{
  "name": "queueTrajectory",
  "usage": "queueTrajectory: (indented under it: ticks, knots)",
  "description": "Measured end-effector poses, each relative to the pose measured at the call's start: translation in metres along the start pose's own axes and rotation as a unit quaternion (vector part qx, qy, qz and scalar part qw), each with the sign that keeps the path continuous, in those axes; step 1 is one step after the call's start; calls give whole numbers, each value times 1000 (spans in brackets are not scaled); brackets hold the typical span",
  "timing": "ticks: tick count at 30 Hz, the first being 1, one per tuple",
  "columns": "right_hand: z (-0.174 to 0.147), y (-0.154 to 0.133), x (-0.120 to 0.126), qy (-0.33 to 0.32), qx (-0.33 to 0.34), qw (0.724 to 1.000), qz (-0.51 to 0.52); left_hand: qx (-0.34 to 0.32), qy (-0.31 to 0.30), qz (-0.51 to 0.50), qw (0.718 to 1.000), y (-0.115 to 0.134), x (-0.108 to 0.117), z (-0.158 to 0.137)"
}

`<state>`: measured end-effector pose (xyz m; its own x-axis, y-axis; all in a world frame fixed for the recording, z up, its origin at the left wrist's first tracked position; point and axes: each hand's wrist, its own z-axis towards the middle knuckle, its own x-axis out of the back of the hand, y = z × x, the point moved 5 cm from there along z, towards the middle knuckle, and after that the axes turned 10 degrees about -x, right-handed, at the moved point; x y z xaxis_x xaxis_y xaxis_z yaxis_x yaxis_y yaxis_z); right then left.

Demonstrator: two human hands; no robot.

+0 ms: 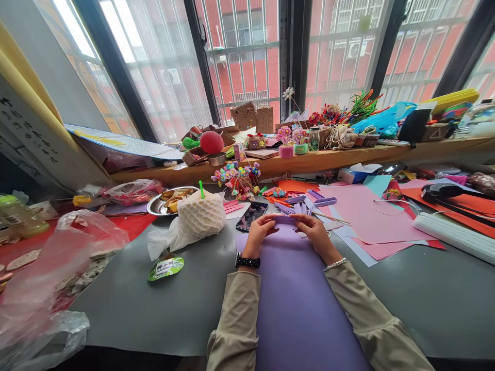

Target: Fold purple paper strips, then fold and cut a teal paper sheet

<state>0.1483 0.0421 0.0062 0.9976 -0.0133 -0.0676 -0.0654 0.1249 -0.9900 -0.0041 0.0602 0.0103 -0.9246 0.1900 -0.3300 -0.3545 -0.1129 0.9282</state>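
A long sheet of purple paper stretches from the near table edge up to my hands. My left hand pinches the far edge of the sheet at its left side, thumb and fingers together. At the right side my right hand grips the same edge, which looks curled or folded over between the hands. Just beyond my fingers lie several folded purple paper strips. A dark phone rests close to my left hand, partly behind it.
Left of my hands stands a coconut in white foam netting with a green straw, before a metal plate. Pink paper and a white power strip lie right. A plastic bag sits far left; craft items crowd the wooden sill.
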Motion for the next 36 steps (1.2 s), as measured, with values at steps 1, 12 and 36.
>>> queueTrajectory:
  ticks: [1,12,36]
  knots:
    - [0,0,0,-1,0,1000,4,1,1,-1,1000,0,0,0]
    - [0,3,1,5,-26,1000,15,-12,-9,73,997,4,-2,-2]
    - [0,2,1,4,-9,1000,-14,12,-22,97,995,-4,-3,1]
